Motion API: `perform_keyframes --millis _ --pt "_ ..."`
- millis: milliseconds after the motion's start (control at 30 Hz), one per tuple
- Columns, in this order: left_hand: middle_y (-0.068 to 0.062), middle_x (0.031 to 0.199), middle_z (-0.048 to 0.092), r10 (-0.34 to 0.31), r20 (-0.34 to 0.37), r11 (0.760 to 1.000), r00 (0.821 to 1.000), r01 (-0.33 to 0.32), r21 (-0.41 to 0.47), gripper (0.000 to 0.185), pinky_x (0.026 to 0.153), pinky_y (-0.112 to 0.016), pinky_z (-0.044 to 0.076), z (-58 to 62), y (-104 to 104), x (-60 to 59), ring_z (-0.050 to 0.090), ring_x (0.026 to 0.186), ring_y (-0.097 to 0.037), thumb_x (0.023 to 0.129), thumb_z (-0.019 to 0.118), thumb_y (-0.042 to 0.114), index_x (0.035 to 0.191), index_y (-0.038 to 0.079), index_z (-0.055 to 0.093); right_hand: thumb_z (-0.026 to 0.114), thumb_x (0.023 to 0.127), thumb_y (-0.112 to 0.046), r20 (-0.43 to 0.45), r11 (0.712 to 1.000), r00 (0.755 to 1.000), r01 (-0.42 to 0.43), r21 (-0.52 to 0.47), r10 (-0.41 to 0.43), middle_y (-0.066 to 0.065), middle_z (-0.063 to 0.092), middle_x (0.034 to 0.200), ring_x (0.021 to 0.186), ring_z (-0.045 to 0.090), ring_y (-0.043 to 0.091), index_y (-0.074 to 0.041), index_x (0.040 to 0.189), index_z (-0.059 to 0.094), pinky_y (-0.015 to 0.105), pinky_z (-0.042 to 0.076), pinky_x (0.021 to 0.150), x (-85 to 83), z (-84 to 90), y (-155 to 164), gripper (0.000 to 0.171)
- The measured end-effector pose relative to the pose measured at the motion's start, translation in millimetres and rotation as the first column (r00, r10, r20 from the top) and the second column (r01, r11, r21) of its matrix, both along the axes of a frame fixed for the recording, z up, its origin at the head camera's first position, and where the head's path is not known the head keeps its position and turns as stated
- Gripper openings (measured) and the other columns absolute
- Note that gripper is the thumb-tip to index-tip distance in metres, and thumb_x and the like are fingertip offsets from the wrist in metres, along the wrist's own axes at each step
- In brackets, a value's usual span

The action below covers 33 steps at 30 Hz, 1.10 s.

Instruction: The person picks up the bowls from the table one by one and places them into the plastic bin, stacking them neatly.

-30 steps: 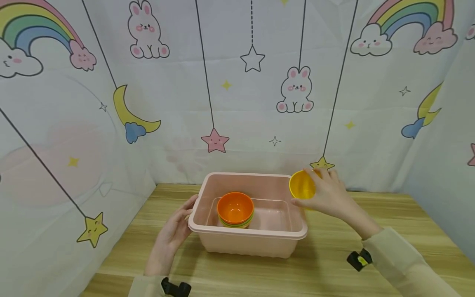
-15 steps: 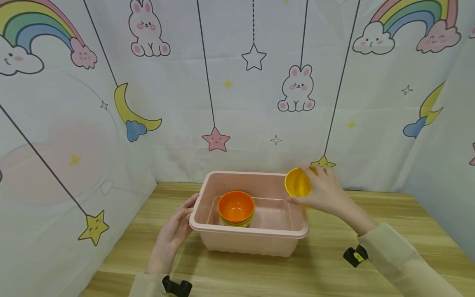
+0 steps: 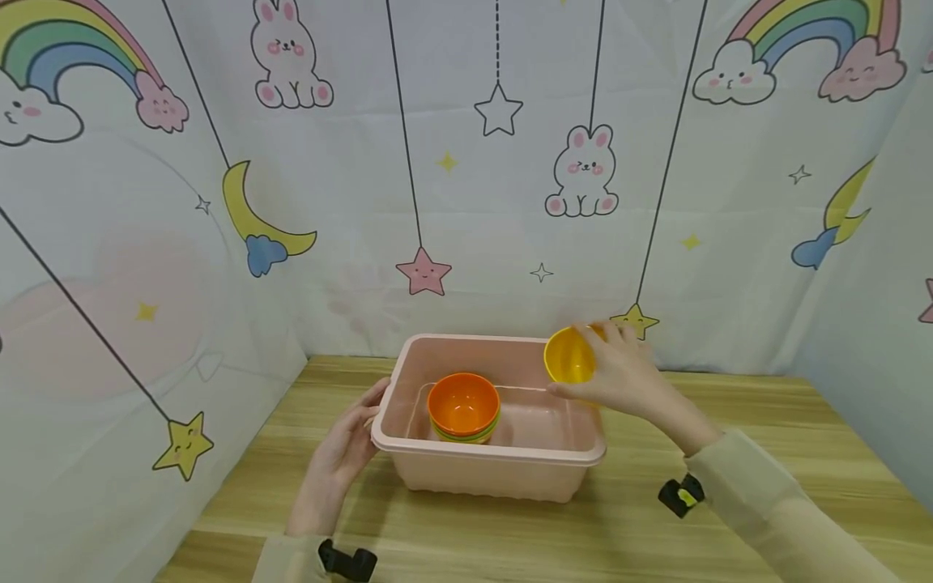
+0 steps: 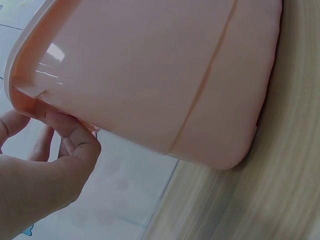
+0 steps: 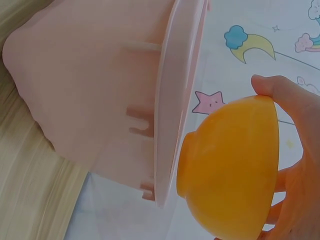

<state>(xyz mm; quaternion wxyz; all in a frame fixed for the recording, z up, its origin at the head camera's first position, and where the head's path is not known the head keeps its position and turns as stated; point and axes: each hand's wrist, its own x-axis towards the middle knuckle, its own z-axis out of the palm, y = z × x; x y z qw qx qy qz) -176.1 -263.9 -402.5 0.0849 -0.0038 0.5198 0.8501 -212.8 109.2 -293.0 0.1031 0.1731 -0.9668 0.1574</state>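
A pink plastic tub [image 3: 496, 478] stands on the wooden table. Inside it, toward the left, sits a stack of bowls with an orange bowl [image 3: 464, 405] on top and green and yellow edges beneath. My right hand [image 3: 623, 376] grips a yellow bowl [image 3: 570, 356] by its rim, tilted, above the tub's back right corner. In the right wrist view the yellow bowl [image 5: 232, 167] shows its rounded outside and foot, close to the tub's rim [image 5: 172, 100]. My left hand [image 3: 348, 445] holds the tub's left end; in the left wrist view its thumb and fingers [image 4: 75, 137] pinch under the rim.
The wooden table [image 3: 452, 542] extends in front of the tub and to both sides. A white cloth backdrop [image 3: 496, 202] printed with rabbits, stars and rainbows rises close behind the tub and along the sides.
My right hand has moved left with the yellow bowl, from beyond the tub's right edge to over its back right corner. The left hand and the stacked bowls stay where they were.
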Motion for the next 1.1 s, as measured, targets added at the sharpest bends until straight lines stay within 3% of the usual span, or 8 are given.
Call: perform_keyframes --millis 600,1100 --pt "0.015 0.127 0.055 -0.014 0.003 1.000 1.000 0.014 0.007 0.042 0.095 -0.023 0.042 0.0 -2 -1.6 0.048 0.122 -0.009 0.097 0.035 0.008 0.116 0.033 0.062 0.072 0.067 -0.066 0.006 0.999 0.999 -0.046 -0.014 0.047 0.022 0.043 0.138 0.126 0.033 0.043 -0.011 0.143 0.043 0.066 0.032 0.098 -7.9 -5.1 -22 0.098" --pt "0.016 0.128 0.054 -0.020 -0.015 1.000 1.000 0.020 -0.013 0.041 0.094 -0.023 0.042 0.6 -2 0.6 0.049 0.121 -0.008 0.098 0.035 0.009 0.121 0.033 0.060 0.076 0.066 -0.061 0.000 0.991 0.991 -0.132 0.012 0.132 0.018 0.043 0.139 0.127 0.035 0.041 -0.015 0.144 0.042 0.067 0.035 0.097 -13.3 -3.5 -34 0.097"
